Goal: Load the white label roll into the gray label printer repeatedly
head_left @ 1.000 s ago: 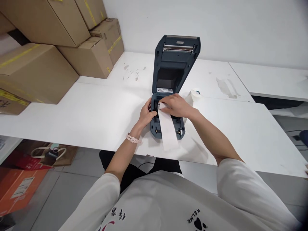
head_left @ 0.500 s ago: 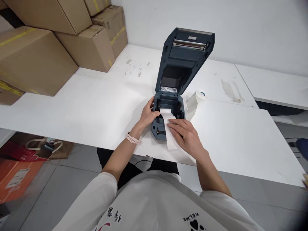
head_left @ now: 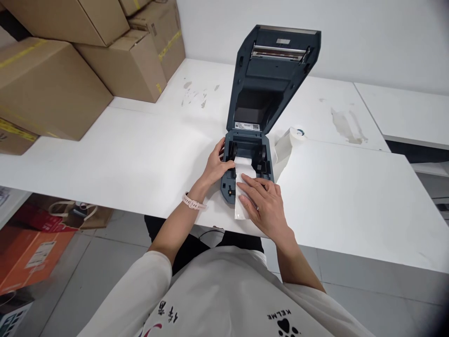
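Observation:
A dark blue label printer (head_left: 263, 154) stands on the white table (head_left: 140, 159) with its lid (head_left: 275, 75) raised. A white paper strip (head_left: 242, 178) runs from inside it out over the front. My right hand (head_left: 263, 206) lies flat on the strip with fingers stretched out, pressing it down at the printer's front. My left hand (head_left: 217, 166) grips the printer's left side, thumb touching the paper roll end inside. A pink watch is on that wrist.
Several cardboard boxes (head_left: 70, 70) are stacked at the left back of the table. A white paper roll (head_left: 289, 142) lies just right of the printer. An orange box (head_left: 31, 252) and a bag (head_left: 75, 215) sit on the floor under the table's left.
My right hand left the roll inside the printer and moved toward me onto the paper strip, where it now lies flat. My left hand stayed at the printer's left side.

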Demonstrator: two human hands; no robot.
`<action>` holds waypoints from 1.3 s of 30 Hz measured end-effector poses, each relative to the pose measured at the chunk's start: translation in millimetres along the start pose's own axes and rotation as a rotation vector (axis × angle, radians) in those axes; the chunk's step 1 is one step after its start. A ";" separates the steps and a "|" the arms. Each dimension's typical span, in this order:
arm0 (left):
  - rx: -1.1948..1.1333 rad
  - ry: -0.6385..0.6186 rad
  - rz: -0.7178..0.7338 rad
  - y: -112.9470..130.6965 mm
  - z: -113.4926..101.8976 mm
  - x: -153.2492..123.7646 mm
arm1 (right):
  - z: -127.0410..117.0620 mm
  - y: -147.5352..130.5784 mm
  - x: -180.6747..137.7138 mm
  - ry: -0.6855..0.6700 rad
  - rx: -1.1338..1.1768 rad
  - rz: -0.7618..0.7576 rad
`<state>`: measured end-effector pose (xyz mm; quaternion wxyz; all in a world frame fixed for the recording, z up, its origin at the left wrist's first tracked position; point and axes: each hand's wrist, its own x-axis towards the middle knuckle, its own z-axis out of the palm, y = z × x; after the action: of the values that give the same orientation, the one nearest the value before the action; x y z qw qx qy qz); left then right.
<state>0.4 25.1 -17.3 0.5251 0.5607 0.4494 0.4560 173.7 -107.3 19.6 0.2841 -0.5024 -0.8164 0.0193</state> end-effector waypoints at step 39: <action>-0.045 -0.102 -0.077 -1.2 -1.3 -0.3 | 7.4 -2.0 -7.4 0.137 -0.050 -0.021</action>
<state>-0.9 25.2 -18.4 0.5772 0.5534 0.4329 0.4161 171.0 -112.6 10.8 0.3269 -0.5010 -0.8004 -0.0387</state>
